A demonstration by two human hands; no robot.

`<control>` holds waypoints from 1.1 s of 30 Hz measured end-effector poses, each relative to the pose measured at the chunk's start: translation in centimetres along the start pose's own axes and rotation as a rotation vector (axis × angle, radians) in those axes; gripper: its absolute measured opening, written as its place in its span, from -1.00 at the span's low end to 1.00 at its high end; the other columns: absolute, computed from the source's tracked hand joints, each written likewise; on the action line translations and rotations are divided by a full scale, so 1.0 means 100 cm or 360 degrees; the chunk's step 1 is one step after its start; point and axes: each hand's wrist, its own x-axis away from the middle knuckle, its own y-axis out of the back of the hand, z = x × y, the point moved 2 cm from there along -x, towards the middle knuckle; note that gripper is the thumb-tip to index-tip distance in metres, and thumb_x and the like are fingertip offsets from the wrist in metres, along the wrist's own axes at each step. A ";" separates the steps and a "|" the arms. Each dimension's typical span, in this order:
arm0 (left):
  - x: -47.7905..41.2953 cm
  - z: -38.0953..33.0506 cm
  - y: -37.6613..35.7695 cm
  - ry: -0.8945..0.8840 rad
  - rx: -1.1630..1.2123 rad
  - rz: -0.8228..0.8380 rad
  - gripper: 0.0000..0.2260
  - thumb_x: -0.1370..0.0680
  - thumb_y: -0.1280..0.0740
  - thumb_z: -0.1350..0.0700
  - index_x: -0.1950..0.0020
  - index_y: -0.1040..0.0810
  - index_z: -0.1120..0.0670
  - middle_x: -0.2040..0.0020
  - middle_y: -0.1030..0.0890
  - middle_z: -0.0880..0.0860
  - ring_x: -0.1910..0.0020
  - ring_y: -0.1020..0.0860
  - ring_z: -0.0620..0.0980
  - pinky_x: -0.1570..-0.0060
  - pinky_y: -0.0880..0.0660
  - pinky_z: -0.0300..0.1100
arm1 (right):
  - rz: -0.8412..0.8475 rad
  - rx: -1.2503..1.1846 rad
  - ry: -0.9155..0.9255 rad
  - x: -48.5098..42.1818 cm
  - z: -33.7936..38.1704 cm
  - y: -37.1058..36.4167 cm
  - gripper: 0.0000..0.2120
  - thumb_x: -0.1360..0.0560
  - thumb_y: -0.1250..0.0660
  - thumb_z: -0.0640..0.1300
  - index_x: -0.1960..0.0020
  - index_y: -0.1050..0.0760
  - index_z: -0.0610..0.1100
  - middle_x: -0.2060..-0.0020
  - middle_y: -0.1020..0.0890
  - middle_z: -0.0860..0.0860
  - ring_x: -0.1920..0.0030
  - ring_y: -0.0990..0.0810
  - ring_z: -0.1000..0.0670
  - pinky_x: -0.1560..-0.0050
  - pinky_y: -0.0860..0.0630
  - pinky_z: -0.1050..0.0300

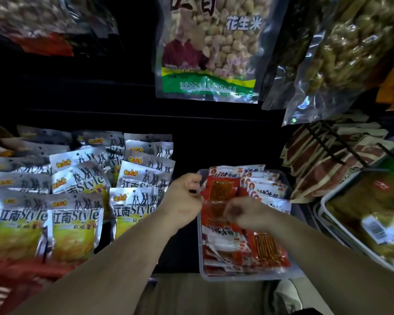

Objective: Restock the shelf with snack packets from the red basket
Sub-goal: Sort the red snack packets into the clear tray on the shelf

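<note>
One clear plastic tray (pixel 200 246) of red snack packets (pixel 221 189) lies before you, its long axis running away from you; the packets overlap too much to count. Your right hand (pixel 248 215), blurred, curls directly over the tray's packets and is nearer them, while your left hand (pixel 182 196) curls at the tray's left rim. Whether either of the two hands pinches a packet cannot be told.

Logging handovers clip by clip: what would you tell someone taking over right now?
Left hand: curled at the tray's left rim; grip unclear.
Right hand: curled, blurred, on the red packets in the tray.
Silver packets stand left of the tray; red basket lower left, blurred.
Done: tray holds many red packets.
Left: basket contents unreadable, so remaining stock unknown.
</note>
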 end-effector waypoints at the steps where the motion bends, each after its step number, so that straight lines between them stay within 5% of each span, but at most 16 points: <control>1: 0.001 -0.001 -0.002 0.0018 -0.0015 0.0014 -0.58 -0.58 -0.42 0.24 -0.40 -0.53 -0.07 -0.19 -0.63 -0.12 0.01 -0.64 -0.23 0.17 -0.50 -0.41 | 0.0160 0.0027 -0.0067 0.001 -0.004 -0.002 -0.83 -0.59 -0.33 -0.15 -0.04 -0.63 0.10 -0.07 -0.66 0.08 -0.11 -0.63 0.03 -0.08 -0.56 0.05; 5: 0.006 -0.005 -0.008 0.0045 -0.0048 0.0040 -0.63 -0.58 -0.38 0.27 -0.14 -0.55 -0.24 -0.14 -0.62 -0.17 -0.04 -0.61 -0.19 0.27 -0.48 -0.47 | 0.0141 -0.0115 -0.0114 -0.003 -0.010 -0.002 -0.90 -0.65 -0.30 0.05 -0.06 -0.60 0.17 -0.11 -0.62 0.14 -0.19 -0.58 0.02 -0.21 -0.48 0.00; 7: 0.008 -0.006 -0.010 0.0051 -0.0024 0.0025 -0.61 -0.59 -0.36 0.29 -0.07 -0.54 -0.26 -0.11 -0.61 -0.19 0.01 -0.62 -0.18 0.34 -0.47 -0.52 | -0.0146 -0.0143 -0.0043 -0.012 -0.008 0.002 -0.83 -0.67 -0.31 0.08 -0.24 -0.56 0.22 -0.16 -0.58 0.15 -0.12 -0.57 0.06 -0.13 -0.49 0.07; 9: 0.010 -0.008 -0.010 0.0061 0.0015 -0.0018 -0.65 -0.60 -0.40 0.24 -0.23 -0.57 -0.19 -0.17 -0.61 -0.15 0.00 -0.64 -0.17 0.30 -0.49 -0.48 | -0.0531 0.0006 0.0036 -0.022 -0.003 0.011 -0.66 -0.66 -0.32 0.02 -0.44 -0.49 0.14 -0.27 -0.56 0.04 0.02 -0.61 0.03 0.04 -0.54 0.11; 11: 0.011 -0.008 -0.007 0.0062 0.0057 -0.0066 -0.68 -0.59 -0.45 0.17 -0.26 -0.56 -0.17 -0.18 -0.60 -0.16 -0.05 -0.62 -0.18 0.21 -0.46 -0.45 | -0.0813 0.0220 0.0096 -0.032 0.002 0.020 -0.55 -0.64 -0.35 0.00 -0.52 -0.41 0.11 -0.40 -0.49 0.02 -0.11 -0.63 -0.08 -0.06 -0.61 0.01; 14: 0.012 -0.009 -0.001 0.0061 0.0126 -0.0118 -0.68 -0.56 -0.48 0.15 0.01 -0.50 -0.30 -0.07 -0.56 -0.25 -0.06 -0.55 -0.26 0.15 -0.39 -0.42 | -0.0848 0.0229 0.0065 -0.049 0.007 0.021 -0.42 -0.60 -0.41 -0.02 -0.57 -0.31 0.15 -0.45 -0.46 0.01 -0.28 -0.57 -0.15 -0.23 -0.60 -0.14; 18: 0.010 -0.009 0.003 0.0041 0.0139 -0.0162 -0.66 -0.55 -0.48 0.15 0.05 -0.47 -0.31 -0.08 -0.55 -0.25 -0.09 -0.52 -0.26 0.11 -0.39 -0.39 | -0.0827 0.0462 -0.0131 -0.070 0.008 0.004 -0.54 -0.58 -0.44 0.01 -0.45 -0.45 0.13 -0.33 -0.53 -0.04 -0.32 -0.52 -0.15 -0.27 -0.56 -0.11; 24: 0.005 -0.009 0.001 0.0037 0.0165 -0.0171 -0.70 -0.58 -0.46 0.14 -0.01 -0.48 -0.28 -0.13 -0.57 -0.20 -0.12 -0.55 -0.24 0.12 -0.40 -0.40 | -0.1243 0.0367 0.0062 -0.070 0.008 0.015 -0.98 -0.59 -0.43 -0.09 -0.01 -0.63 0.00 0.05 -0.62 0.00 -0.06 -0.60 -0.15 0.09 -0.46 0.06; 26: 0.003 -0.009 0.000 0.0028 0.0162 -0.0176 -0.72 -0.59 -0.45 0.13 -0.04 -0.50 -0.27 -0.13 -0.57 -0.23 -0.11 -0.54 -0.26 0.12 -0.39 -0.42 | -0.1299 0.0292 0.0181 -0.062 0.008 0.029 -0.96 -0.59 -0.42 -0.15 0.04 -0.61 -0.08 0.14 -0.59 -0.03 0.02 -0.58 -0.18 0.18 -0.36 0.07; 29: 0.003 -0.013 0.000 -0.0005 0.0157 -0.0184 -0.73 -0.58 -0.45 0.14 -0.04 -0.54 -0.25 -0.07 -0.57 -0.28 -0.03 -0.56 -0.35 0.13 -0.39 -0.44 | -0.1209 0.0126 0.0284 -0.048 0.017 0.056 -0.94 -0.60 -0.43 -0.15 0.01 -0.57 -0.11 0.19 -0.58 -0.06 0.12 -0.56 -0.15 0.23 -0.46 -0.01; 33: 0.003 -0.022 -0.001 -0.0120 0.0067 -0.0257 -0.71 -0.55 -0.49 0.17 -0.08 -0.51 -0.20 -0.16 -0.58 -0.23 -0.15 -0.53 -0.34 -0.03 -0.41 -0.38 | -0.0771 -0.0303 0.0435 -0.021 0.047 0.079 -0.75 -0.47 -0.59 -0.24 0.07 -0.50 -0.12 0.42 -0.43 0.10 0.38 -0.40 0.08 0.24 -0.43 0.12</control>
